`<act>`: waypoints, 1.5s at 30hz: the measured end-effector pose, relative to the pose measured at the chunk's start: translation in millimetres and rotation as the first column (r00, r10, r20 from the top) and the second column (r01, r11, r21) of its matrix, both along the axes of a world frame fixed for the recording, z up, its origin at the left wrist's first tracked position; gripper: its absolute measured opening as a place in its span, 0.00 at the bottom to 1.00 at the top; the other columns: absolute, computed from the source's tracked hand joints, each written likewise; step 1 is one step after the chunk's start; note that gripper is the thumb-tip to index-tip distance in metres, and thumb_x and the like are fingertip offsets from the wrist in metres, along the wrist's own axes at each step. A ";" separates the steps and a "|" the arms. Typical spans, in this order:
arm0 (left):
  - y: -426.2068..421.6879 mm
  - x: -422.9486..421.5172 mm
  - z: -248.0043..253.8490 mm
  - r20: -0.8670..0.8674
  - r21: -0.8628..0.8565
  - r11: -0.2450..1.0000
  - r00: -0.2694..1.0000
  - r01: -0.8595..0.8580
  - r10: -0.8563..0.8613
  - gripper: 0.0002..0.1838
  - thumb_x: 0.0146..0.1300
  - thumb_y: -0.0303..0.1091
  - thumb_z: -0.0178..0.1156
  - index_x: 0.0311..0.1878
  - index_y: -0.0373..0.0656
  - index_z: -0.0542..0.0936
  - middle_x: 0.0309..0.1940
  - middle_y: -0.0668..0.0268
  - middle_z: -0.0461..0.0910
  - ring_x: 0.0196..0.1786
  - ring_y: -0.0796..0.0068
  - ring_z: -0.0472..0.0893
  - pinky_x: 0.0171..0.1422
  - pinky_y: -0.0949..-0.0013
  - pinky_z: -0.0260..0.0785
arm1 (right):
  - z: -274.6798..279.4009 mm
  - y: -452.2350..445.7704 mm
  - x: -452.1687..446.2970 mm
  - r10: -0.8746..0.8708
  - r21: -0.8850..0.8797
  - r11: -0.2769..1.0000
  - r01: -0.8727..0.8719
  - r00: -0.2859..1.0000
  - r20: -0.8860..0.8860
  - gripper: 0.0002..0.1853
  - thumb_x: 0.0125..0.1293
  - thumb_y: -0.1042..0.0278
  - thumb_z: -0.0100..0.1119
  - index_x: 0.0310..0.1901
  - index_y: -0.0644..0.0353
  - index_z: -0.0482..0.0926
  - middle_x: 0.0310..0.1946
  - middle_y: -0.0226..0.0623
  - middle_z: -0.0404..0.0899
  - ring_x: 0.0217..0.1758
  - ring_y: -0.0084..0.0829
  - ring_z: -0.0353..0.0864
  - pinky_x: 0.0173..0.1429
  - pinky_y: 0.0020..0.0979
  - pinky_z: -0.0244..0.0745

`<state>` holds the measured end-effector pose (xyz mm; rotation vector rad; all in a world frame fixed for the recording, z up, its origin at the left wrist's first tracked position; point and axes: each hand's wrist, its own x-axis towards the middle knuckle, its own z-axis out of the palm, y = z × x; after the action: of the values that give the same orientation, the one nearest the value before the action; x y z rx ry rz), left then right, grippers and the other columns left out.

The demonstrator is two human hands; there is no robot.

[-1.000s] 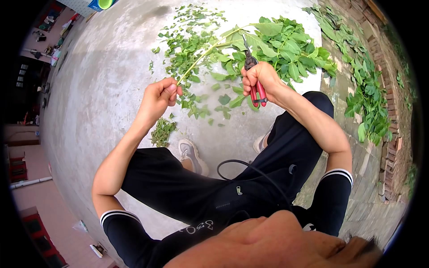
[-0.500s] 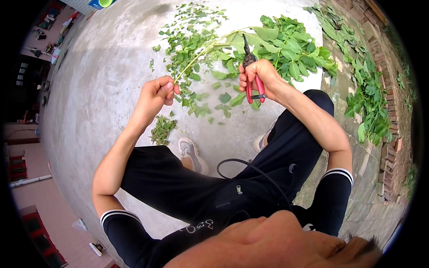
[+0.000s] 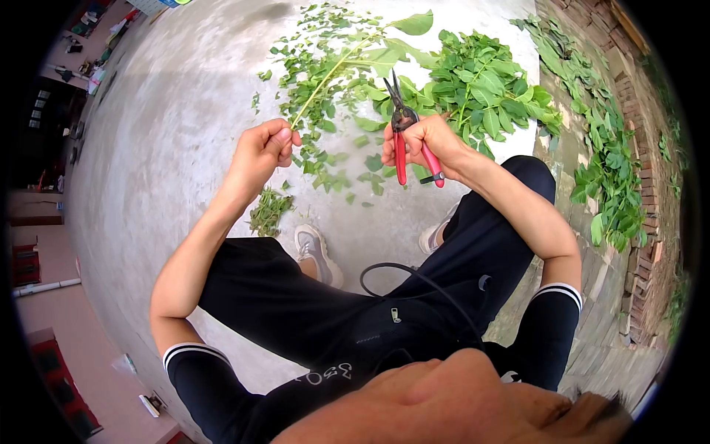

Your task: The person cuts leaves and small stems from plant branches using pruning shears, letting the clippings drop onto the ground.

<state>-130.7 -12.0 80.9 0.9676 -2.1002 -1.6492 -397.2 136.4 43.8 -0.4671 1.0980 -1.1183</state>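
Between the thumb and fingers of my left hand (image 3: 265,148) is the lower end of a thin leafy stem (image 3: 322,83). The stem slants up and to the right, with large green leaves (image 3: 413,24) at its far end. My right hand (image 3: 425,144) is wrapped round red-handled pruning shears (image 3: 401,152). Their dark blades point away from me and stand apart, just below the leaves of the stem and not visibly touching it. Cut leaf pieces (image 3: 325,111) lie scattered on the concrete beneath both hands.
A heap of leafy branches (image 3: 484,85) lies beyond my right hand. A small pile of stalks (image 3: 271,210) rests by my left shoe (image 3: 316,251). More greenery (image 3: 610,177) lies along a brick border (image 3: 645,170) at the right. A black cable (image 3: 414,275) loops over my lap.
The shears have opened, their blades and handles spreading apart, and they have come slightly down and left. The stem in my left hand has swung up to a steeper slant.
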 end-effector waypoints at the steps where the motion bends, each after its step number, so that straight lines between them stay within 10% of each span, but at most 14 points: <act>1: 1.9 -1.1 0.3 0.013 -0.030 1.000 1.000 -0.008 0.008 0.12 0.78 0.29 0.49 0.38 0.35 0.77 0.22 0.75 0.63 0.26 0.84 0.60 0.32 0.77 0.58 | -0.4 3.2 3.6 0.047 -0.034 0.998 -0.046 0.999 0.019 0.27 0.35 0.86 0.46 0.45 0.74 0.73 0.38 0.50 0.78 0.45 0.44 0.84 0.60 0.41 0.80; 45: 28.7 -14.9 2.7 0.155 -0.310 0.949 0.988 0.062 -0.014 0.11 0.76 0.28 0.51 0.37 0.36 0.78 0.21 0.75 0.65 0.26 0.85 0.62 0.30 0.77 0.58 | 17.7 -4.6 5.7 -0.049 0.083 0.995 0.047 0.998 0.031 0.17 0.40 0.83 0.45 0.37 0.74 0.71 0.36 0.47 0.73 0.43 0.50 0.84 0.55 0.48 0.83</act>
<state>-145.7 16.7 83.7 0.9763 -2.4006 -1.2355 -391.5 131.7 61.5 -0.3580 1.1268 -1.1147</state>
